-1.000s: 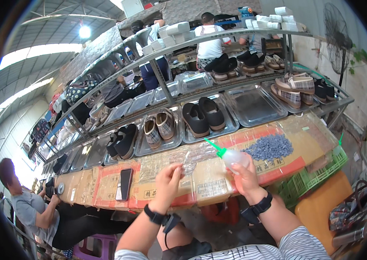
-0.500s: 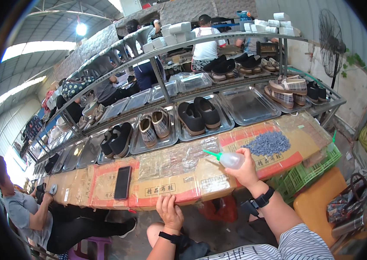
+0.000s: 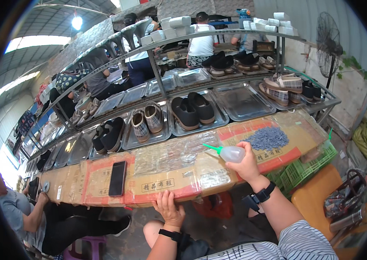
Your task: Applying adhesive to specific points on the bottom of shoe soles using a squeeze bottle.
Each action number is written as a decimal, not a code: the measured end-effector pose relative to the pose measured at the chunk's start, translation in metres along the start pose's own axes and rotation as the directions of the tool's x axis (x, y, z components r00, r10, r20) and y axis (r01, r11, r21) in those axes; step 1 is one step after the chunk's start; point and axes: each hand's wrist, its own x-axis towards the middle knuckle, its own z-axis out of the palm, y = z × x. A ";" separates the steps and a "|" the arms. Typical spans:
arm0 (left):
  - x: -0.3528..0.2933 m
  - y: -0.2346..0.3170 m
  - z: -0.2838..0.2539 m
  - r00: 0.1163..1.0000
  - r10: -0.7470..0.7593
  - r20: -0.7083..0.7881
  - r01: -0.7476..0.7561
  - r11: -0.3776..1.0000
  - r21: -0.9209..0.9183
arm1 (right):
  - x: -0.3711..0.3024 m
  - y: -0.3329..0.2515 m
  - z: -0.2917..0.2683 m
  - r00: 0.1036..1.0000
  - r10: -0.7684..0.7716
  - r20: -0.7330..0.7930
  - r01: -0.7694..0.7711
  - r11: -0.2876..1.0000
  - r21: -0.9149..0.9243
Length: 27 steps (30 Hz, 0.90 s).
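Observation:
My right hand (image 3: 245,165) is closed around a translucent squeeze bottle (image 3: 232,154). Its long green nozzle (image 3: 213,148) points left, over the cardboard-covered worktop (image 3: 179,158). A pile of small blue-grey pieces (image 3: 266,138) lies on the worktop just beyond and to the right of that hand. My left hand (image 3: 169,209) rests with fingers extended against the front edge of the worktop, holding nothing. To its upper left lies a dark phone (image 3: 117,178).
Behind the worktop a metal rack (image 3: 157,73) carries trays, with black shoes (image 3: 193,110) and plaid shoes (image 3: 147,121) on some. A green crate (image 3: 307,167) and an orange stool (image 3: 315,190) stand at the right. Another person (image 3: 27,212) sits at the left, handling a shoe.
The view has shifted slightly, so the rack and worktop appear further left. My right hand still grips the bottle, and my left hand stays at the edge.

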 end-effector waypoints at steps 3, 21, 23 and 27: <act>-0.001 0.001 -0.001 1.000 -0.002 0.010 0.002 1.000 0.000 | -0.001 0.000 0.000 1.000 0.014 -0.001 -0.014 1.000 -0.018; -0.001 0.013 0.004 1.000 -0.019 -0.020 0.019 1.000 0.014 | -0.002 -0.004 -0.011 1.000 0.029 0.000 -0.029 0.994 -0.105; -0.001 0.014 0.004 1.000 -0.017 -0.023 0.017 1.000 0.014 | -0.002 -0.004 -0.011 1.000 0.027 -0.004 -0.027 0.992 -0.120; -0.002 0.013 0.006 1.000 0.000 -0.017 0.000 1.000 0.019 | -0.002 -0.001 -0.011 0.999 -0.011 -0.039 0.007 0.994 -0.108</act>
